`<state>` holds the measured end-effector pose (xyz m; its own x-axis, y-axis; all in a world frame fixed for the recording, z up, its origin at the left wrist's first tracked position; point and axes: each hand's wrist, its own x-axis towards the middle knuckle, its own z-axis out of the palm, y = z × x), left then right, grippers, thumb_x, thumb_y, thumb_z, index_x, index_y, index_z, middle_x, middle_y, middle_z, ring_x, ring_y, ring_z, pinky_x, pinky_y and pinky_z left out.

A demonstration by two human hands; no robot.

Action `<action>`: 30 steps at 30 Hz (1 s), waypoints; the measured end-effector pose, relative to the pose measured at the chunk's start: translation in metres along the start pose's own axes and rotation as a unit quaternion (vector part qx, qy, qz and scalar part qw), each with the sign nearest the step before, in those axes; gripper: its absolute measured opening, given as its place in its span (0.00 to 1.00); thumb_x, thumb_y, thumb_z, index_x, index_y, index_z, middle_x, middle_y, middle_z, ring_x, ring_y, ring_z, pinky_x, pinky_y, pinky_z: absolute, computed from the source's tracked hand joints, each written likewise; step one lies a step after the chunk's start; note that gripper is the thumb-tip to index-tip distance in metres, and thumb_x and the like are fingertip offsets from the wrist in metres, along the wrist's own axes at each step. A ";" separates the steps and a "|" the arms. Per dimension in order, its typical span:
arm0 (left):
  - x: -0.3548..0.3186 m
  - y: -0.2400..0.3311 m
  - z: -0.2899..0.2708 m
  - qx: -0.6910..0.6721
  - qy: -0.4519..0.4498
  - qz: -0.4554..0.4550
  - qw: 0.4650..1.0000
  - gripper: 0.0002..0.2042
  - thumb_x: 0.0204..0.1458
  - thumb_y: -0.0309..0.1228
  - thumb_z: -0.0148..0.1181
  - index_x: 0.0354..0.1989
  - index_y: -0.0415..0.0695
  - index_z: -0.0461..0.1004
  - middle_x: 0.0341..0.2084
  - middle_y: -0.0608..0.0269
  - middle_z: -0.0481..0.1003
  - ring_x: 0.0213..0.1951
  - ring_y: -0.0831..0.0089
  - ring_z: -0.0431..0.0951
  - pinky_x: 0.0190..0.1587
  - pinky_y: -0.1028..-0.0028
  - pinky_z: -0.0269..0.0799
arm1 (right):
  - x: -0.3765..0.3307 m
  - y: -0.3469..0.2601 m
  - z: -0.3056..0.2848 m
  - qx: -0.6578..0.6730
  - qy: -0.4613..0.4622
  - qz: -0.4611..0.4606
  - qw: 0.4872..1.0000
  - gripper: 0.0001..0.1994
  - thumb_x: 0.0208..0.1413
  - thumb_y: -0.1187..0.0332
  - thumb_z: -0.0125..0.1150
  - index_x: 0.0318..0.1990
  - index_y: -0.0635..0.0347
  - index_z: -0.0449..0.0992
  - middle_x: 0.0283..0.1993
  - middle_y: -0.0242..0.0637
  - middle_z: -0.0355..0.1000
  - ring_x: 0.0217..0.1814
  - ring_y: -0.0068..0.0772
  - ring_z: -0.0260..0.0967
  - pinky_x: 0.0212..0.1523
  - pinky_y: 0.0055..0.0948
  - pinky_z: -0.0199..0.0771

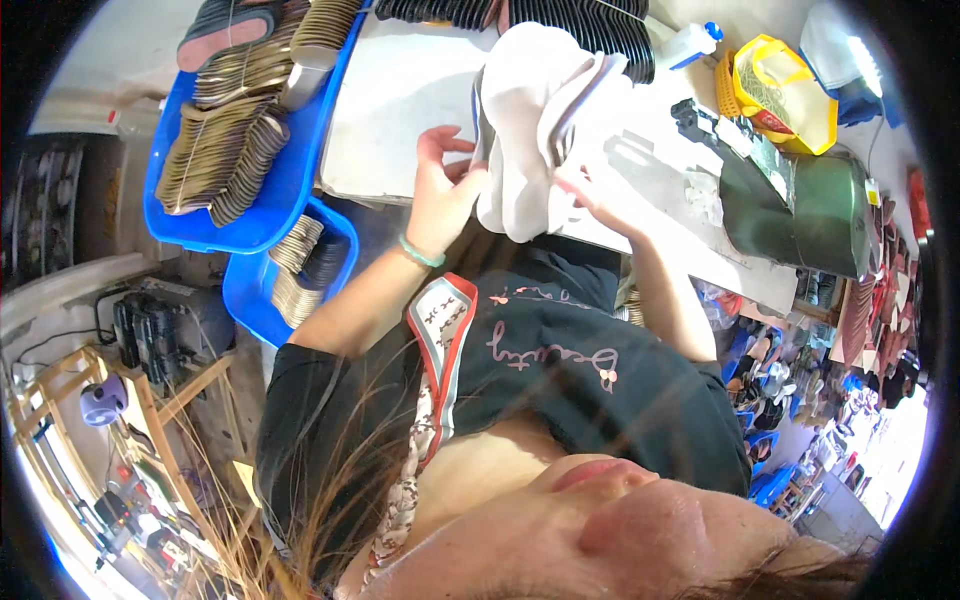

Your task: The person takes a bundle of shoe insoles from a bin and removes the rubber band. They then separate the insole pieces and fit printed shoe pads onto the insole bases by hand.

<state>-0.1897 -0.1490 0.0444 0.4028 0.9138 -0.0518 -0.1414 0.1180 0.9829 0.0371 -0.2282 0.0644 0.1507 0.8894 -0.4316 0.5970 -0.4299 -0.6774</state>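
White shoe insoles (525, 110) lie in a loose bundle over the near edge of the white table, their narrow ends fanned slightly apart and a dark layer showing along the left side. My left hand (445, 195), with a pale green bangle at the wrist, is beside the bundle's left edge. Its thumb tip touches that edge, while the curled fingers stay apart from the thumb. On the other side, my right hand (605, 200) has its fingertips closed on the bundle's right edge. Part of that grip is lost in bright light.
Left of the white table (385, 100), a blue tub (235, 235) holds bundled insoles, with a smaller blue tub (345, 270) below. Dark insole stacks (600, 30) line the back. A white bottle (690, 45), a yellow container (820, 115) and a green machine (790, 215) stand at right.
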 end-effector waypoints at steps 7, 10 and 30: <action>0.068 0.014 -0.083 0.227 0.027 0.103 0.968 0.17 0.46 0.25 0.53 0.46 0.35 0.69 0.39 0.52 0.73 0.42 0.66 0.74 0.48 0.71 0.68 | 0.052 -0.084 0.054 0.055 -0.002 -0.053 0.997 0.31 0.49 0.44 0.61 0.46 0.66 0.66 0.39 0.41 0.68 0.37 0.27 0.69 0.30 0.26 0.72; 0.095 0.015 -0.106 0.208 0.078 0.008 0.975 0.17 0.50 0.31 0.52 0.46 0.34 0.71 0.41 0.50 0.76 0.44 0.63 0.75 0.50 0.71 0.66 | 0.059 -0.096 0.069 0.150 0.004 -0.073 0.986 0.40 0.45 0.48 0.65 0.57 0.70 0.59 0.41 0.45 0.68 0.38 0.30 0.69 0.30 0.28 0.73; 0.076 0.012 -0.097 0.413 -0.005 0.274 0.868 0.14 0.46 0.31 0.56 0.42 0.47 0.78 0.50 0.56 0.73 0.48 0.65 0.74 0.69 0.59 0.41 | 0.032 -0.038 0.051 -0.103 0.130 0.034 0.986 0.22 0.46 0.59 0.57 0.45 0.65 0.73 0.41 0.51 0.72 0.44 0.41 0.70 0.48 0.34 0.66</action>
<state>-0.2482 -0.0407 0.0357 0.4875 0.7410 0.4618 0.3812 -0.6565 0.6510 -0.0208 -0.1917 0.0458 0.3763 0.8812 -0.2861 0.7217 -0.4725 -0.5059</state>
